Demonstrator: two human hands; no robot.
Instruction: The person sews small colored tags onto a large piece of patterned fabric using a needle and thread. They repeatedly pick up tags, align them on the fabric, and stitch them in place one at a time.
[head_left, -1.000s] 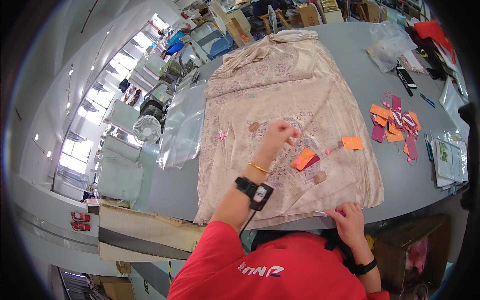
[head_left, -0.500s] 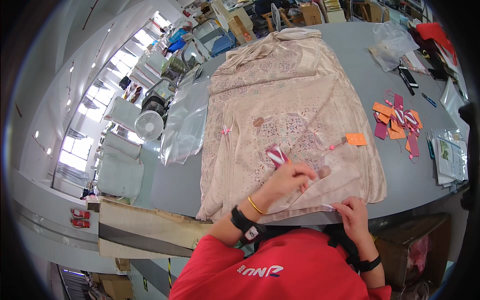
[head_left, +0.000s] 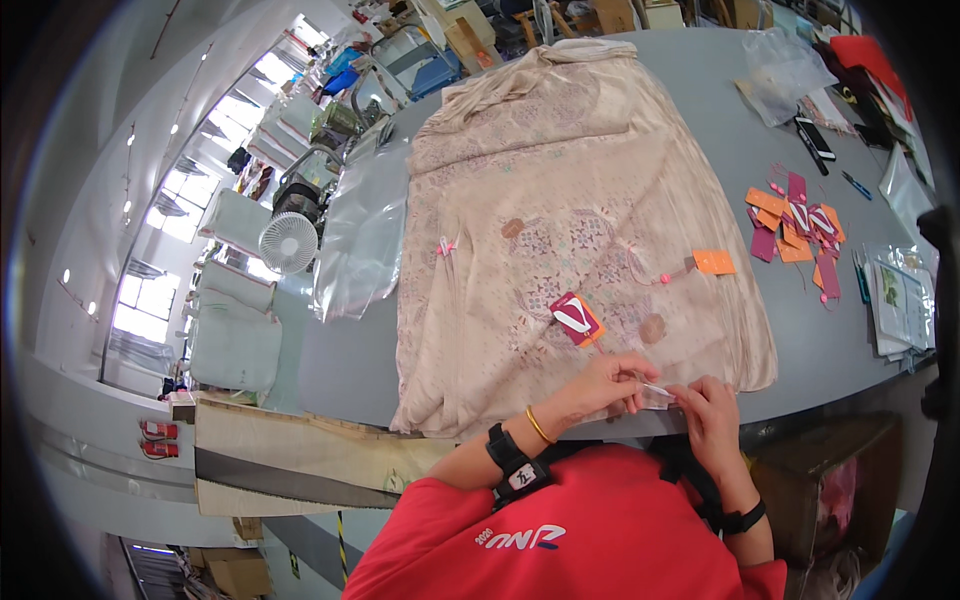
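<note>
A beige patterned garment [head_left: 530,265] lies spread and folded on the grey table. At its near edge, my left hand [head_left: 612,384] and my right hand [head_left: 708,408] meet, fingers closed in pinches on a small white label [head_left: 656,390] between them. Just beyond my left hand, a maroon hang tag [head_left: 574,316] with orange behind it rests on the fabric. Farther right on the garment lies an orange tag [head_left: 714,262], with a cord and pink bead [head_left: 664,279] beside it.
Maroon and orange tags [head_left: 795,228] lie heaped on the table's right, near a phone [head_left: 816,140], a pen [head_left: 856,185] and packaged papers [head_left: 900,305]. Clear plastic bags [head_left: 365,235] lie left of the garment, beside a white fan [head_left: 288,242]. A cardboard box [head_left: 830,480] stands below the right edge.
My left hand has moved right and nearer, joining my right hand at the white label. The maroon tag has shifted slightly right and nearer and now lies flatter, showing its orange backing.
</note>
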